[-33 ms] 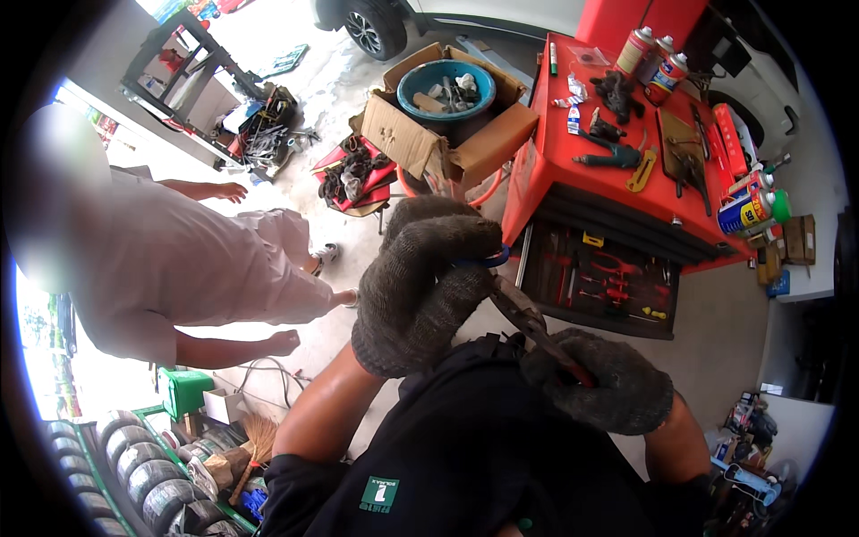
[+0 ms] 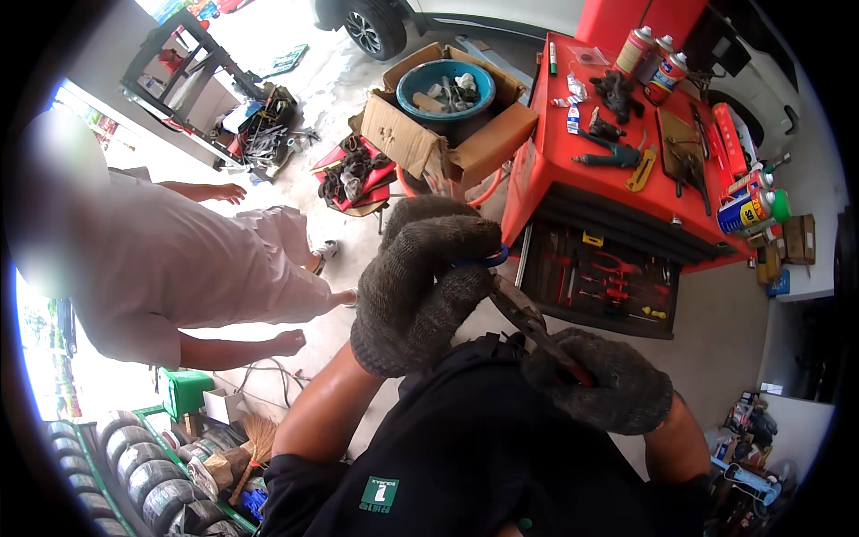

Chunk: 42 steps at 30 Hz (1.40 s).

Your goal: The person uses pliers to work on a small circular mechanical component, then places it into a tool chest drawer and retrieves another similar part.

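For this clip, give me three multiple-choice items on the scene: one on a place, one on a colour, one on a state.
1. Where does the teal bowl of parts sit?
A. Inside the open cardboard box
B. On the red tool cart
C. On the stacked tyres

2. What colour are the knit gloves on both hands?
A. White
B. Dark grey
C. Orange

3. How does the cart's tool drawer stand?
A. Shut
B. Taken out and lying on the floor
C. Pulled open, with red-handled tools showing

Answers:
1 A: the bowl rests between the box's raised flaps.
2 B: the left hand and right hand both wear dark grey knit, gripping pliers.
3 C: the drawer juts from the cart front with tools laid inside.
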### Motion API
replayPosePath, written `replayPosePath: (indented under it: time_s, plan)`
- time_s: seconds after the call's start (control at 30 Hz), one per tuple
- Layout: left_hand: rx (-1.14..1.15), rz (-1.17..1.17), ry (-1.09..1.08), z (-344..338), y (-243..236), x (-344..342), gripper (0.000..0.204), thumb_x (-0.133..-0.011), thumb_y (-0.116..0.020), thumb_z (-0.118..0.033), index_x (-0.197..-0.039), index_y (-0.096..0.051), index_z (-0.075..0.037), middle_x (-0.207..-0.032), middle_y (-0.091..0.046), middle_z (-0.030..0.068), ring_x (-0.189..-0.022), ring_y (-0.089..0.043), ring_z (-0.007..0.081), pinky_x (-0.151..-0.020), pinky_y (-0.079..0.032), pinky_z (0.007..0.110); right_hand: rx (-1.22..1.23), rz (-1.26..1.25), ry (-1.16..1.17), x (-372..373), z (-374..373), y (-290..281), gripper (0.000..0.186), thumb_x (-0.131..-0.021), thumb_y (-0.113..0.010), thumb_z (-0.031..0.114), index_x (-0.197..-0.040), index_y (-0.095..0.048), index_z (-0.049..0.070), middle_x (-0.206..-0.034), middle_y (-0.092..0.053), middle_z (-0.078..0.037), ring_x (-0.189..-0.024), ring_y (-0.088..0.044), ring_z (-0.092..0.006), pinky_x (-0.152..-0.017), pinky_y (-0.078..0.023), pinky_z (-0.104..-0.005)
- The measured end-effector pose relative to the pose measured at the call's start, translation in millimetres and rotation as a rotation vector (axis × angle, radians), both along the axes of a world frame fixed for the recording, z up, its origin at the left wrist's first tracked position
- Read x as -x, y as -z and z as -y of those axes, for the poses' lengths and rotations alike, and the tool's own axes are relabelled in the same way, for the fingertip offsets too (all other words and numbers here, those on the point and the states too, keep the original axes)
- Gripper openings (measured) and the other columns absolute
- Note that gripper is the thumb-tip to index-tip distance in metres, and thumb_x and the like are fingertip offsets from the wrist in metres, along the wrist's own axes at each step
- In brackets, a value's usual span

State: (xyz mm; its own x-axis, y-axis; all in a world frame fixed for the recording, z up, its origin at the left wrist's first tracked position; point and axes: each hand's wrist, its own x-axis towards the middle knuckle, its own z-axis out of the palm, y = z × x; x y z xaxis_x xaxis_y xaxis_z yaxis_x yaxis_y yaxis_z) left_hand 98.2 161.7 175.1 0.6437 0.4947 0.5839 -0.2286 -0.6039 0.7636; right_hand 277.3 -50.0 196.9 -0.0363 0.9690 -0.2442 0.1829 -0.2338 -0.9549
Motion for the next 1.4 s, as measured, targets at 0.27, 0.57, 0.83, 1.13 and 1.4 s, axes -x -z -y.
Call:
replayPosePath:
  time_s: [0.27,0.57,0.83,1.13,1.4]
  plan:
    - [-0.047,-0.069,0.132,-4,-7,-3,0.034,-0.086,-0.074,0.003,-0.119,-0.065,-0.002,-0.119,-0.064,0.0179,-0.100,-0.066,0.0276,-0.082,-0.054,0.034,-0.121,0.292,0.038,1,-2,16,0.014,-0.084,-0.067,0.002,-0.097,-0.062,0.002,-0.089,-0.063,-0.017,-0.083,-0.065,-0.0391,-0.075,-0.052,-0.0438]
    - [0.031,-0.200,0.138,-3,31,-13,0.030,-0.091,-0.072,-0.001,-0.120,-0.064,-0.003,-0.120,-0.065,0.0158,-0.108,-0.067,0.0282,-0.091,-0.055,0.037,-0.010,0.275,0.150,8,5,60,0.011,-0.086,-0.065,0.005,-0.096,-0.064,0.001,-0.089,-0.066,-0.021,-0.082,-0.065,-0.0410,-0.073,-0.052,-0.0447]
    - [0.422,-0.133,0.148,4,29,-19,0.021,-0.100,-0.063,-0.008,-0.120,-0.064,-0.002,-0.117,-0.067,0.0117,-0.103,-0.066,0.0182,-0.089,-0.054,0.033,-0.028,0.102,0.138,4,1,62,0.014,-0.087,-0.063,0.003,-0.101,-0.066,0.002,-0.092,-0.068,-0.015,-0.086,-0.067,-0.0304,-0.081,-0.053,-0.0388]
    - [0.561,0.125,0.200,0,22,-16,0.022,-0.105,-0.056,-0.012,-0.125,-0.060,-0.002,-0.123,-0.066,0.0135,-0.110,-0.063,0.0190,-0.094,-0.053,0.034,-0.050,-0.123,0.130,-3,-2,50,0.032,-0.085,-0.067,-0.002,-0.116,-0.065,0.004,-0.108,-0.068,-0.011,-0.101,-0.066,-0.0231,-0.094,-0.052,-0.0354]
    - [0.116,0.052,0.237,-17,7,-17,0.026,-0.094,-0.070,-0.006,-0.119,-0.066,-0.002,-0.124,-0.069,0.0175,-0.114,-0.065,0.0296,-0.097,-0.052,0.042,-0.039,0.077,0.067,-7,-2,30,0.045,-0.086,-0.066,0.004,-0.130,-0.063,0.006,-0.116,-0.070,-0.014,-0.108,-0.068,-0.0273,-0.095,-0.052,-0.0390]
